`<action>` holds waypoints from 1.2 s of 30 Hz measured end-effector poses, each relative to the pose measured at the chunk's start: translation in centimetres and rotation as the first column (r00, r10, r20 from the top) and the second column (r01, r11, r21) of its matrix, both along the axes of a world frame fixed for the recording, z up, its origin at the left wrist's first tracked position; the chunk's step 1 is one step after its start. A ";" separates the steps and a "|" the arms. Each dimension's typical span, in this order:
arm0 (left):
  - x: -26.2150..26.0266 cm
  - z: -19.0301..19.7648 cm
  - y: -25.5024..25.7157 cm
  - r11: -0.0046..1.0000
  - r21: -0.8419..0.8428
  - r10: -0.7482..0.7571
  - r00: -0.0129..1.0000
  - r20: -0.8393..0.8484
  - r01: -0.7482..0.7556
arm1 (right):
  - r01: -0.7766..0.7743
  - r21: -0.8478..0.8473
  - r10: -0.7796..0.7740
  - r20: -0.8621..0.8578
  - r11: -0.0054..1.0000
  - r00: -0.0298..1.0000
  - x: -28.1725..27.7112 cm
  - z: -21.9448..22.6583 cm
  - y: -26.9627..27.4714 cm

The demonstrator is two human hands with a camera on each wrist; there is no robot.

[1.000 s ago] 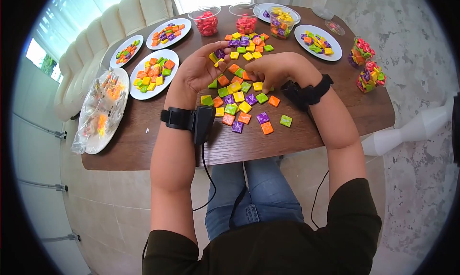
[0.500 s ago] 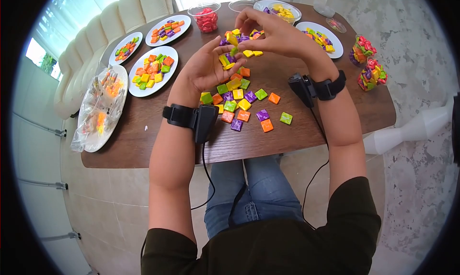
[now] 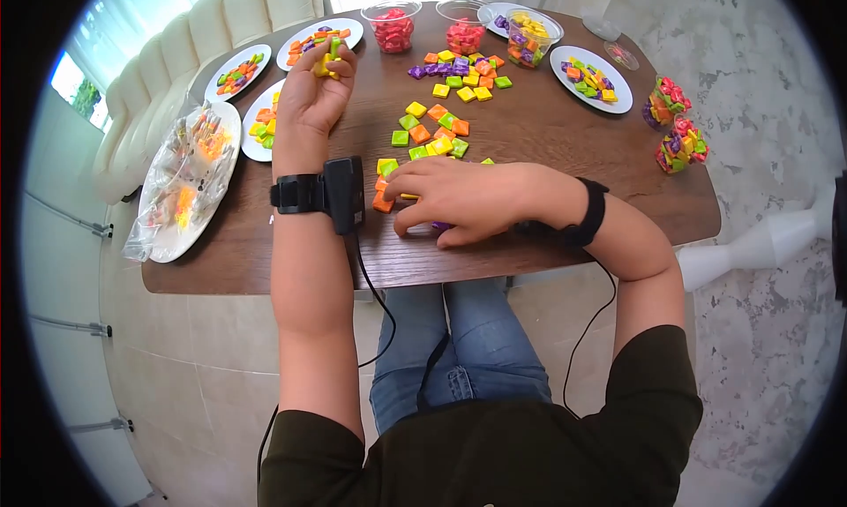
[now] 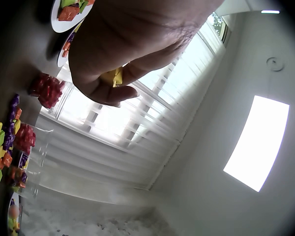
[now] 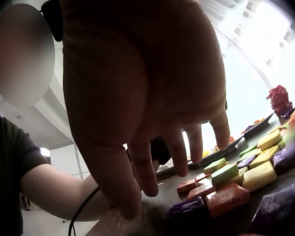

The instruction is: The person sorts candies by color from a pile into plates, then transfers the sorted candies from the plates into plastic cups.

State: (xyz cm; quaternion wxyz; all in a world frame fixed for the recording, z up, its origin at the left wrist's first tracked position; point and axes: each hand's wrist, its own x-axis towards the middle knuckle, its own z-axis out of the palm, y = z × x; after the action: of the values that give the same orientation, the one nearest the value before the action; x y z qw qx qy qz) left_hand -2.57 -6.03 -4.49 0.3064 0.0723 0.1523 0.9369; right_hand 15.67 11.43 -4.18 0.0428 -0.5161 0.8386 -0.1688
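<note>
Yellow and green wrapped squares (image 3: 330, 60) lie within the curled fingers of the left hand (image 3: 319, 97), raised at the near edge of the plates on the left. In the left wrist view a yellow piece (image 4: 116, 77) shows between that hand's thumb and fingers. The right hand (image 3: 472, 196), palm down with fingers spread, is over the near part of the loose squares (image 3: 430, 136) and hides some of them. In the right wrist view its fingers point down beside the squares (image 5: 226, 173); whether they touch any, I cannot tell.
Clear cups of red pieces (image 3: 393, 32) and mixed pieces (image 3: 528, 46) stand at the back. White plates (image 3: 256, 145) with squares are on the left, another plate (image 3: 623, 92) on the right. Two filled cups (image 3: 681, 147) stand at the right edge. A bagged platter (image 3: 231, 141) lies far left.
The left hand has moved left, away from the pile, with squares in its fingers. From above the back of the pile, the right hand has come down toward the near squares, fingers spread.
</note>
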 end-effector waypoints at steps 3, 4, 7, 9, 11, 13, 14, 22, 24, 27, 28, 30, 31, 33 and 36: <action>-0.1 0.0 -0.2 0.997 -0.005 0.083 0.996 0.033 -0.083 | 0.057 0.058 -0.056 -0.015 0.997 0.998 -1.7 -0.8 0.1; 0.0 0.1 -0.1 0.996 -0.014 0.093 0.995 0.048 -0.092 | 0.130 0.112 -0.124 -0.055 0.985 0.991 -2.4 -0.6 0.8; 0.0 -0.1 0.1 0.995 -0.043 0.098 0.993 0.070 -0.095 | 0.347 0.118 -0.317 -0.213 0.931 0.924 -3.8 -0.1 4.1; 0.1 0.0 0.3 0.991 -0.071 0.119 0.991 0.068 -0.114 | 0.378 0.148 -0.366 -0.103 0.914 0.925 -2.8 1.4 5.5; 0.7 0.2 0.6 0.982 -0.113 0.161 0.985 0.066 -0.153 | 0.300 0.271 -0.378 0.311 0.915 0.872 -0.3 4.8 5.2; 0.5 -0.1 0.6 0.984 -0.105 0.148 0.988 0.049 -0.143 | 0.140 0.359 -0.363 0.688 0.923 0.628 1.3 5.7 4.9; 0.5 -0.1 0.7 0.986 -0.101 0.140 0.989 0.039 -0.136 | 0.051 0.371 -0.354 0.822 0.927 0.447 1.9 5.8 4.8; 0.4 -0.4 0.8 0.964 -0.177 0.204 0.978 0.029 -0.196 | 0.288 0.186 -0.331 0.709 0.940 0.623 -2.0 1.1 8.4; 0.5 -0.1 0.8 0.960 -0.187 0.217 0.976 0.025 -0.208 | 0.425 0.149 -0.408 0.665 0.893 0.625 -3.4 1.8 8.5; 0.4 -0.2 0.6 0.960 -0.189 0.213 0.977 0.022 -0.205 | 0.354 0.097 -0.353 0.500 0.930 0.791 -4.4 2.6 5.3; 0.4 -0.3 0.5 0.961 -0.184 0.214 0.976 0.023 -0.207 | 0.294 -0.006 -0.253 0.489 0.956 0.835 -4.5 2.2 3.7; 0.3 -0.3 0.4 0.959 -0.184 0.224 0.974 0.026 -0.216 | 0.177 -0.091 -0.130 0.378 0.980 0.917 -4.4 1.3 0.7; 0.2 -0.4 0.3 0.956 -0.190 0.233 0.972 0.027 -0.224 | 0.128 -0.071 -0.102 0.286 0.989 0.953 -4.3 0.8 -0.6; -0.1 -0.3 0.1 0.952 -0.196 0.243 0.970 0.017 -0.235 | 0.081 -0.004 -0.079 0.172 0.997 0.982 -4.5 -0.1 -2.3; -0.1 -0.4 0.0 0.950 -0.198 0.246 0.969 0.007 -0.239 | 0.102 0.041 -0.107 0.135 0.994 0.985 -5.3 -1.4 -3.1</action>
State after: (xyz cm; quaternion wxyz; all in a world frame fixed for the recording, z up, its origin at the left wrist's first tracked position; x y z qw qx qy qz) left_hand -2.66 -6.02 -4.89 0.1970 0.0076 0.2466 0.9489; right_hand 10.39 8.35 -5.56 0.1002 -0.4578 0.8624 -0.1914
